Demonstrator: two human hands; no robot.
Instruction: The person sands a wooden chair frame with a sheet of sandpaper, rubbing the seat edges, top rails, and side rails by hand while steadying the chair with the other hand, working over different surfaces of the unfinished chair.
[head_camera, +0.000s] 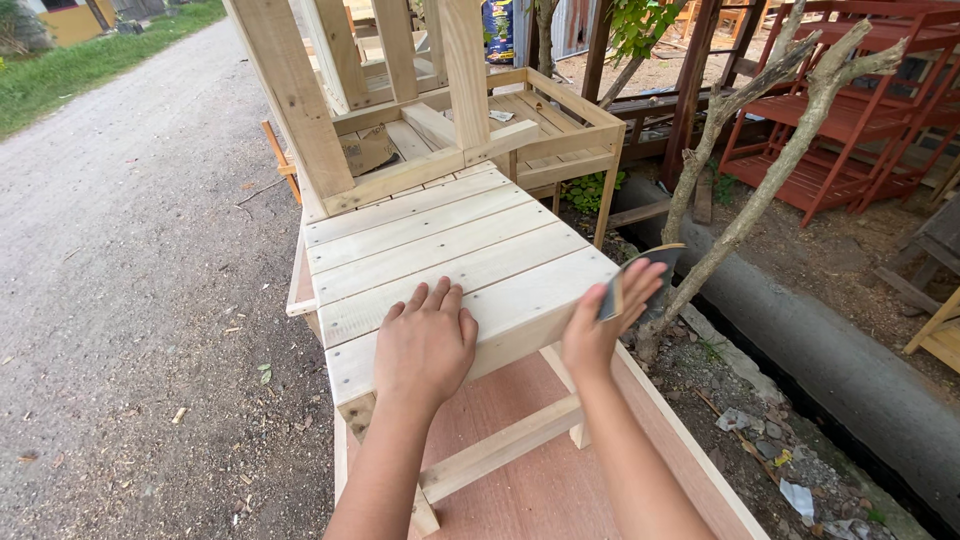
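A: Left hand (425, 345) lies flat on the near end of the slatted wooden stool (450, 255), fingers together and extended, palm down, bracing it.

B: Right hand?

A: Right hand (605, 325) is at the stool's near right corner, fingers closed on a folded sheet of sandpaper (640, 280) (dark grit side out, tan edge showing). The sheet meets the slat's end edge.

B: Where does the stool sit?

A: On its side, on a reddish plywood bench (540, 480), legs pointing near. Gravel road (130, 250) left, concrete drain (830, 350) right.

B: Risks?

A: Judgement only: bare fingers on raw slat ends could pick up splinters. If the bracing palm lifts, sanding pressure could slide the stool toward the drain side.
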